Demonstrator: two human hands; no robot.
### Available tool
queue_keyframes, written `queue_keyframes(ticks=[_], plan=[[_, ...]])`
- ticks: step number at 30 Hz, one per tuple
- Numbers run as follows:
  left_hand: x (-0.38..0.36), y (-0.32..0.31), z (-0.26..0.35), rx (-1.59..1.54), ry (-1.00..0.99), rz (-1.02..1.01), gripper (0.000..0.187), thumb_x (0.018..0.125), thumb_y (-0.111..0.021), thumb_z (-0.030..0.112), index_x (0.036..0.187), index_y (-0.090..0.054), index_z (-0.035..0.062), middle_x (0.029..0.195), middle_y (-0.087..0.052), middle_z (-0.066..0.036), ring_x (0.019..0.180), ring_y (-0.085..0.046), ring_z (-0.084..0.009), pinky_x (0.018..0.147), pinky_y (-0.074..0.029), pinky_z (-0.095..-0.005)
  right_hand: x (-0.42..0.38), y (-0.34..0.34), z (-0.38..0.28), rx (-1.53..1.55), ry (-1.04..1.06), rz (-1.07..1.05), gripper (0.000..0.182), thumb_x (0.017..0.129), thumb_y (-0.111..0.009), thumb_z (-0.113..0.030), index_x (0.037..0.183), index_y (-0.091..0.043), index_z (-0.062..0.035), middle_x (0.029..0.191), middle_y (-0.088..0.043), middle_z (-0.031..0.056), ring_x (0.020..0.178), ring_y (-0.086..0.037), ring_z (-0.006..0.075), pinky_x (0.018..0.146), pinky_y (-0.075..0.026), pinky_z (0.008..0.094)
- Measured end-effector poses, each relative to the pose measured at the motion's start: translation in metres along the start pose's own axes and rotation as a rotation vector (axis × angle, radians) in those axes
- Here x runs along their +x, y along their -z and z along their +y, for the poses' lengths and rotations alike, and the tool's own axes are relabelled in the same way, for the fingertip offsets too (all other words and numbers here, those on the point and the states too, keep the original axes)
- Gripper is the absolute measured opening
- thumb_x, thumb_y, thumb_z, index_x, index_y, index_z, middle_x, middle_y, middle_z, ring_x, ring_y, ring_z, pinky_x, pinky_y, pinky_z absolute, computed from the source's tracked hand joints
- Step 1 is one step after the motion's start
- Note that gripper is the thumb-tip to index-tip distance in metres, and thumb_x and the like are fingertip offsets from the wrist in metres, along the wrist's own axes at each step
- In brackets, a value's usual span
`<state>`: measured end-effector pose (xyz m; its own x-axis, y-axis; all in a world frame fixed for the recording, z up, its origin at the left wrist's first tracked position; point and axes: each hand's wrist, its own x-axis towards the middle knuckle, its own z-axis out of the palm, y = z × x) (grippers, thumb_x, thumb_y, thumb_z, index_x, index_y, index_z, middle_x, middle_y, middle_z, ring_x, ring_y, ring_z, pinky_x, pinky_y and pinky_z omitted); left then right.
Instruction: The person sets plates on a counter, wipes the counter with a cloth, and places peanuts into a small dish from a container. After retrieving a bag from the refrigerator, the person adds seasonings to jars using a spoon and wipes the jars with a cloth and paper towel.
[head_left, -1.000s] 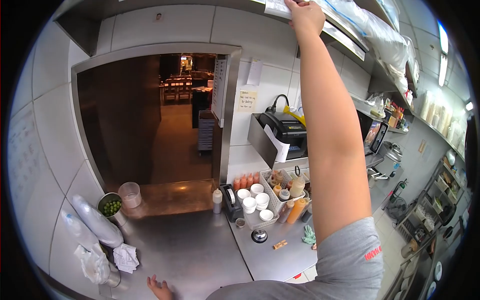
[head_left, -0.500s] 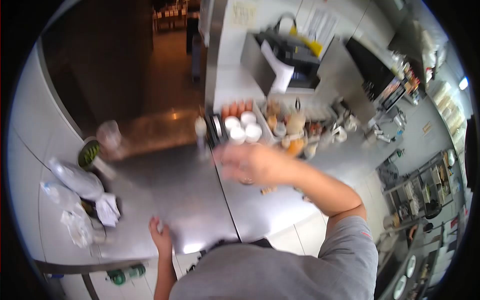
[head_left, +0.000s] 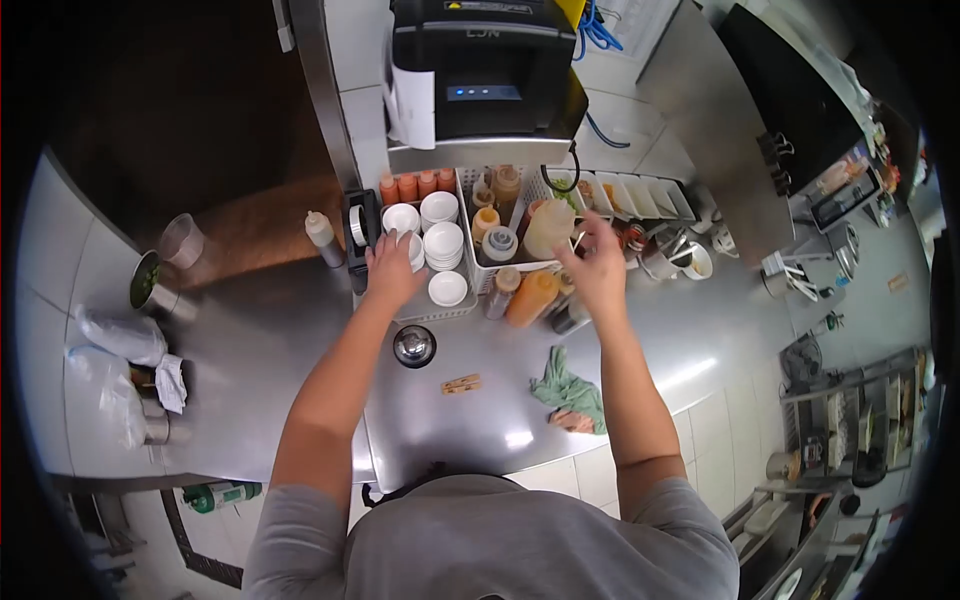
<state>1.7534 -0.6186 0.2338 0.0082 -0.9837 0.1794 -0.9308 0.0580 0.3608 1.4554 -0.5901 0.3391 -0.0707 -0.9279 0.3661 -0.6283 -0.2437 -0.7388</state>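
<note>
My left hand [head_left: 395,272] lies with its fingers spread over the white small bowls at the left of a white basket; its fingertips overlap one bowl there. More white bowls [head_left: 443,240] stand stacked just to the right. My right hand [head_left: 598,270] is raised beside a large pale squeeze bottle [head_left: 550,229], thumb and fingers apart, with a small whitish sliver showing between them. Below this bottle, an orange squeeze bottle [head_left: 532,298] leans among other sauce bottles. A second white basket [head_left: 482,275] holds several capped bottles.
On the steel counter are a chrome call bell [head_left: 415,346], wooden clothespins [head_left: 461,384] and a crumpled green cloth [head_left: 570,388]. A black printer [head_left: 485,75] sits on a shelf above. Divided white trays [head_left: 640,195] stand at the back; bagged items [head_left: 125,340] lie at the left.
My left hand has moved up from the counter's front edge to the bowls. My right hand has moved right, from before the bowls to the bottles. The view has shifted too.
</note>
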Motion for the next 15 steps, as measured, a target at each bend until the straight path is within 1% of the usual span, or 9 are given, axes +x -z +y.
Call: queue_keyframes(ticks=[2,3,6,7,8,10,11,14,15], plan=[[0.020,-0.006,0.006,0.019,0.199,-0.098,0.072,0.075,-0.072,0.024,0.137,-0.039,0.0087,0.135,-0.044,-0.015,0.126,-0.040,-0.0317,0.105,-0.027,-0.0549,0.038,-0.011,0.026,-0.102,-0.005,0.033,0.071,0.064,-0.081,-0.016,0.126,-0.049,-0.0056,0.109,-0.063,0.0165,0.093,-0.062,0.0265,0.083,-0.049,0.0340],[0.028,-0.007,0.004,0.016,0.241,-0.131,0.077,0.072,-0.075,0.025,0.138,-0.037,0.0096,0.131,-0.047,-0.014,0.124,-0.043,-0.0310,0.103,-0.032,-0.0508,0.045,-0.019,0.033,-0.092,0.025,0.007,0.073,0.062,-0.082,-0.017,0.126,-0.049,-0.0039,0.109,-0.062,0.0176,0.095,-0.062,0.0277,0.084,-0.049,0.0347],[0.034,0.007,0.012,0.000,0.324,-0.139,0.084,0.067,-0.079,0.025,0.138,-0.037,0.0102,0.128,-0.049,-0.014,0.121,-0.045,-0.0308,0.100,-0.037,-0.0471,0.051,-0.034,0.040,-0.004,0.041,-0.089,0.078,0.058,-0.084,-0.018,0.124,-0.047,-0.0006,0.110,-0.061,0.0196,0.099,-0.061,0.0291,0.085,-0.049,0.0355],[0.036,0.003,0.007,0.002,0.336,-0.123,0.096,0.061,-0.083,0.027,0.140,-0.033,0.0112,0.127,-0.050,-0.016,0.120,-0.047,-0.0321,0.099,-0.039,-0.0443,0.054,-0.026,0.046,0.055,-0.005,-0.125,0.078,0.057,-0.085,-0.017,0.123,-0.047,-0.0007,0.111,-0.061,0.0193,0.099,-0.061,0.0282,0.084,-0.049,0.0349],[0.034,0.000,0.001,-0.035,0.331,-0.102,0.098,0.060,-0.084,0.028,0.141,-0.032,0.0112,0.127,-0.050,-0.017,0.119,-0.047,-0.0324,0.099,-0.039,-0.0445,0.055,-0.014,0.044,0.111,-0.056,-0.156,0.079,0.056,-0.085,-0.016,0.123,-0.046,-0.0008,0.111,-0.060,0.0191,0.099,-0.061,0.0273,0.084,-0.050,0.0343],[0.037,-0.003,-0.010,-0.124,0.297,-0.057,0.103,0.057,-0.085,0.028,0.143,-0.029,0.0113,0.126,-0.050,-0.018,0.118,-0.048,-0.0331,0.099,-0.039,-0.0448,0.056,0.031,0.022,0.057,-0.032,-0.050,0.074,0.060,-0.083,-0.012,0.123,-0.045,-0.0009,0.115,-0.057,0.0167,0.101,-0.061,0.0264,0.083,-0.051,0.0346],[0.039,-0.002,-0.012,-0.126,0.288,-0.059,0.109,0.055,-0.087,0.028,0.144,-0.026,0.0118,0.127,-0.050,-0.019,0.118,-0.049,-0.0339,0.099,-0.040,-0.0446,0.059,0.056,0.009,0.239,0.040,0.053,0.073,0.062,-0.082,-0.011,0.123,-0.044,-0.0015,0.116,-0.056,0.0148,0.101,-0.060,0.0256,0.083,-0.051,0.0349],[0.028,0.009,-0.002,-0.149,0.171,0.127,0.107,0.055,-0.085,0.020,0.144,-0.026,0.0108,0.122,-0.053,-0.019,0.114,-0.051,-0.0342,0.098,-0.041,-0.0424,0.061,0.110,-0.041,0.853,0.247,0.298,0.073,0.065,-0.081,-0.007,0.125,-0.040,-0.0028,0.118,-0.054,0.0121,0.100,-0.060,0.0248,0.082,-0.052,0.0360],[0.023,0.015,0.007,-0.179,0.138,0.226,0.107,0.054,-0.085,0.016,0.143,-0.026,0.0061,0.115,-0.056,-0.018,0.110,-0.053,-0.0344,0.097,-0.042,-0.0403,0.069,0.113,-0.025,0.871,0.236,0.246,0.072,0.067,-0.080,-0.013,0.126,-0.042,0.0010,0.117,-0.056,0.0122,0.102,-0.059,0.0219,0.089,-0.048,0.0362]])
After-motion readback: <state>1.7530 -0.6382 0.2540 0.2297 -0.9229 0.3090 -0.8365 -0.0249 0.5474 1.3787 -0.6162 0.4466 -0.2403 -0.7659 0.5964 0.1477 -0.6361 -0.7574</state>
